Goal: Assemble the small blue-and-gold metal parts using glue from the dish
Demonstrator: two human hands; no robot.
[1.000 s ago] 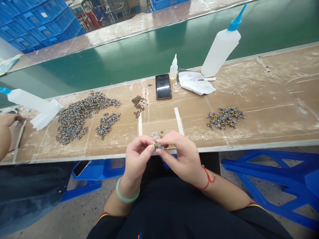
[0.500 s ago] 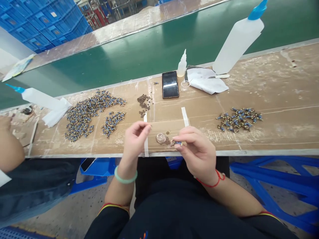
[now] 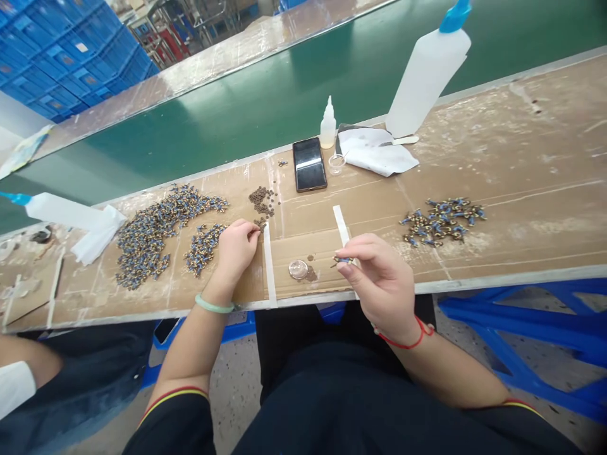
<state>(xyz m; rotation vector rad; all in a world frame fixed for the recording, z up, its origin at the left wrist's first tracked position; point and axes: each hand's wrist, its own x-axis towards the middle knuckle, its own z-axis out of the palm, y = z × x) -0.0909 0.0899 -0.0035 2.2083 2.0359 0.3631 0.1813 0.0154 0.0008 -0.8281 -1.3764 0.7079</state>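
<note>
My left hand reaches to the near end of a pile of small brown discs, thumb and forefinger pinched together. Whatever may be between those fingertips is too small to make out. My right hand pinches a small blue-and-gold piece above the cardboard. Left of that piece lies a small round clear dish with a dark wet-looking patch beside it. Just left of my left hand sits a small heap of blue-and-gold pieces.
A larger heap of pieces lies farther left, another heap to the right. Behind stand a phone, a small dropper bottle and a large white bottle. Another person's arm shows at lower left.
My left hand has moved left and away from me, from beside the dish to the brown discs. My right hand still holds the blue-and-gold piece. The whole view has shifted slightly.
</note>
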